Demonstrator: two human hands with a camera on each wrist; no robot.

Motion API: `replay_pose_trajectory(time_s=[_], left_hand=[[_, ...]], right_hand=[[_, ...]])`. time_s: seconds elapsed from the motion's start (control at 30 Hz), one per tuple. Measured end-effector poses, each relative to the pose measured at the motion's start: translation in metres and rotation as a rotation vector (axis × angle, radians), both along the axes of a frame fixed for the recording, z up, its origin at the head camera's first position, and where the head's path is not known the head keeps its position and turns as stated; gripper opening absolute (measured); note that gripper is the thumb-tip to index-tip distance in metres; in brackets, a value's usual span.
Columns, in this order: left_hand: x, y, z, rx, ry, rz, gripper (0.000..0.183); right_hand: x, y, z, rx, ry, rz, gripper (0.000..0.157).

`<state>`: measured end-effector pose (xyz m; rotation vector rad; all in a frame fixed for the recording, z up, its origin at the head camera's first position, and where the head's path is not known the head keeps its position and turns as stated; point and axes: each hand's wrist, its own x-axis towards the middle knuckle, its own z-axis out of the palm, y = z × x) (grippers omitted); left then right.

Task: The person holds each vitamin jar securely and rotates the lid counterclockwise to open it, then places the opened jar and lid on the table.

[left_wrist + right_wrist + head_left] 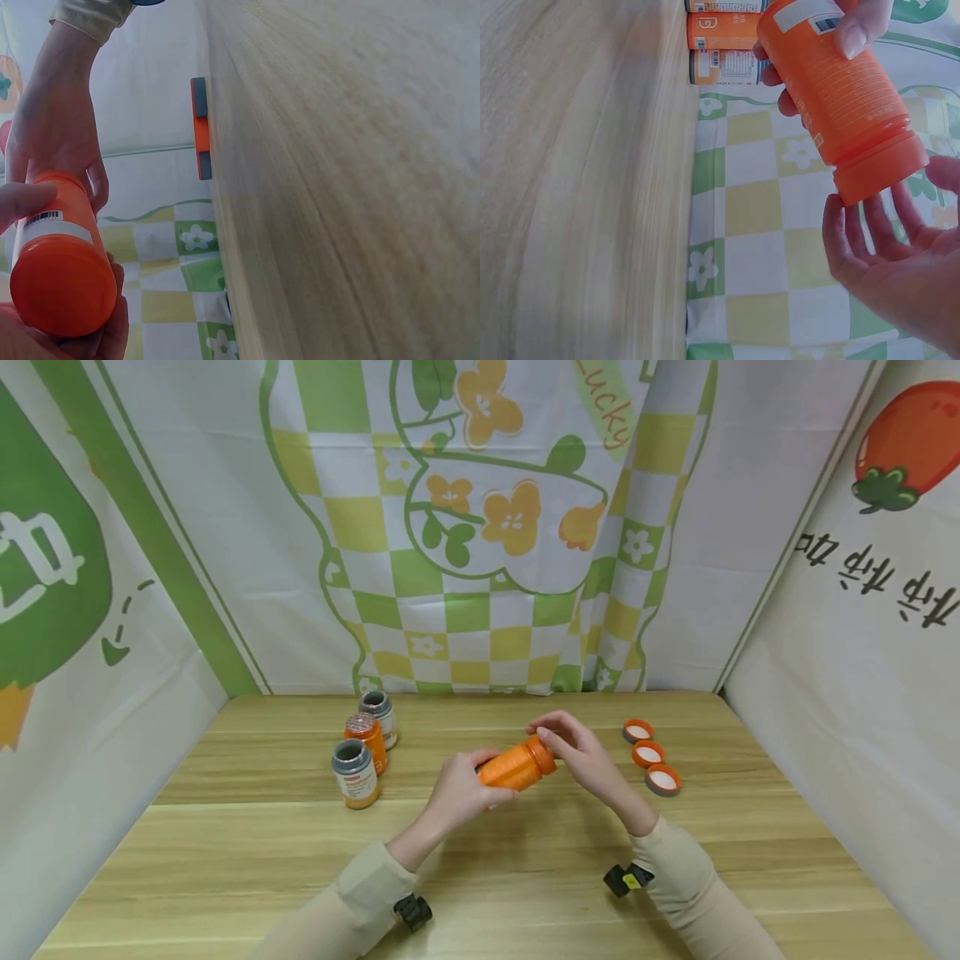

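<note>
An orange bottle [517, 767] with a white barcode label is held tilted above the table, its capped end toward the right. My left hand [459, 789] grips the bottle round its body, with the thumb along its side in the right wrist view. At the other end is the orange screw cap [881, 169], still seated on the neck. My right hand [585, 760] has its fingertips and thumb on opposite edges of this cap; in the right wrist view the fingers [885, 232] spread below it. The bottle's round base [64, 289] faces the left wrist camera.
Left on the table [225, 860] stand three uncapped bottles: a grey-necked one [355, 777] in front, an orange one [367, 739] and another grey-necked one [381, 718] behind. Three orange-and-grey caps [648, 754] lie upturned in a row on the right. Printed curtains [465, 610] hang behind.
</note>
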<state>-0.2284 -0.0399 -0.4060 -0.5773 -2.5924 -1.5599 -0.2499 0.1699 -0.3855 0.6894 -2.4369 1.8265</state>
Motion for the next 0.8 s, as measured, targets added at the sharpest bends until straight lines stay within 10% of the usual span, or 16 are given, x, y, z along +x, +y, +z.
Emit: replay_pose_trajectory(time_s=[0.33, 0.8], left_hand=[[-0.0022, 0.0007, -0.0025, -0.031, 0.076, 0.066, 0.055], [-0.0006, 0.0005, -0.0017, -0.056, 0.094, 0.122, 0.056]], right_hand=[[-0.0014, -0.0057, 0.0, 0.111, -0.2, -0.102, 0.049], [-0.0011, -0.004, -0.0018, 0.116, -0.203, -0.056, 0.05]])
